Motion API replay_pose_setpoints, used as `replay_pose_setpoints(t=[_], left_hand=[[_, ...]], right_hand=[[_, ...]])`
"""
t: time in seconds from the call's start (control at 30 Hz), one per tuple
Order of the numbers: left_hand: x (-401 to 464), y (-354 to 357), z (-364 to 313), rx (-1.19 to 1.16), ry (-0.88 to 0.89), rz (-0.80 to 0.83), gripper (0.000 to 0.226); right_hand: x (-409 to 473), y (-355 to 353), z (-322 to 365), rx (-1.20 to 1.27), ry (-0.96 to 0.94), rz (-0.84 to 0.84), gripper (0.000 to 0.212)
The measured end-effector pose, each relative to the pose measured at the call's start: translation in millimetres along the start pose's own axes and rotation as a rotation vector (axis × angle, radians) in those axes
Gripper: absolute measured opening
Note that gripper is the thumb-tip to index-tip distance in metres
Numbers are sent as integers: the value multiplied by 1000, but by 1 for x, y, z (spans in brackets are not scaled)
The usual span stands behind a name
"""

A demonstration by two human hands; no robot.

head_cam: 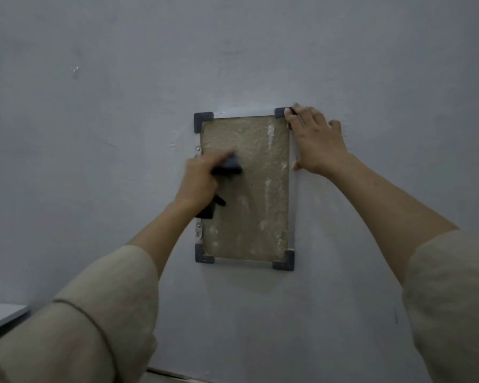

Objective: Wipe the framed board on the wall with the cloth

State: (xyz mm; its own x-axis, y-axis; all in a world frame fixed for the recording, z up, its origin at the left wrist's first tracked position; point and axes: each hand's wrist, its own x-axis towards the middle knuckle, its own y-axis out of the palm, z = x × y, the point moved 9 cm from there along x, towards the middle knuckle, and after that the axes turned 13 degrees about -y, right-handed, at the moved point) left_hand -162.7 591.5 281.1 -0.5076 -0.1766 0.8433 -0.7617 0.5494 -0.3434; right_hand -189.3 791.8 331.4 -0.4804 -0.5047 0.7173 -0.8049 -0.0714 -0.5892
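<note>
Two hands — left hand (198, 179) grips cloth (227, 168), board (257, 194)

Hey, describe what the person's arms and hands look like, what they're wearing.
Both hands are bare: no gloves, rings or watch visible on the left hand or right hand. The forearms are uncovered, with loose beige sleeves pushed up toward the elbows. The left sleeve shows a thin seam line across it.

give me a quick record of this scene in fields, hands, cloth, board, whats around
left hand: left hand grips the dark cloth against the board's upper left area
right hand: right hand rests flat on the board's upper right edge, fingers straight
board: framed board, brownish face with pale streaks, dark corner caps, hangs on the wall
sleeves: beige, pushed up the forearms
lower left: edge of a white surface
</note>
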Motion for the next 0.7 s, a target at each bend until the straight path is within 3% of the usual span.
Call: replay_pose_setpoints(t=[0.07,0.1,0.17,0.3,0.37,0.47,0.63,0.7], left_hand=[[2,-24,29,-76,-274,-203,63],[-4,-23,32,-76,-329,-227,64],[-16,-4,22,-54,-261,-135,65],[-25,10,-7,73,120,74,65],[-11,-4,3,58,57,49,63],[-9,-16,14,-32,-211,-74,60],[-19,15,-17,99,-10,237,60],[-16,8,-22,54,-24,198,57]], right_hand=[[0,0,0,10,0,0,109],[0,0,1,11,-1,-1,109],[1,0,1,10,-2,-6,109],[1,-1,0,6,2,-7,110],[1,-2,1,1,2,-10,110],[1,-1,1,4,-4,-12,109],[0,-5,1,5,-11,1,109],[-3,-8,1,-16,-15,9,107]])
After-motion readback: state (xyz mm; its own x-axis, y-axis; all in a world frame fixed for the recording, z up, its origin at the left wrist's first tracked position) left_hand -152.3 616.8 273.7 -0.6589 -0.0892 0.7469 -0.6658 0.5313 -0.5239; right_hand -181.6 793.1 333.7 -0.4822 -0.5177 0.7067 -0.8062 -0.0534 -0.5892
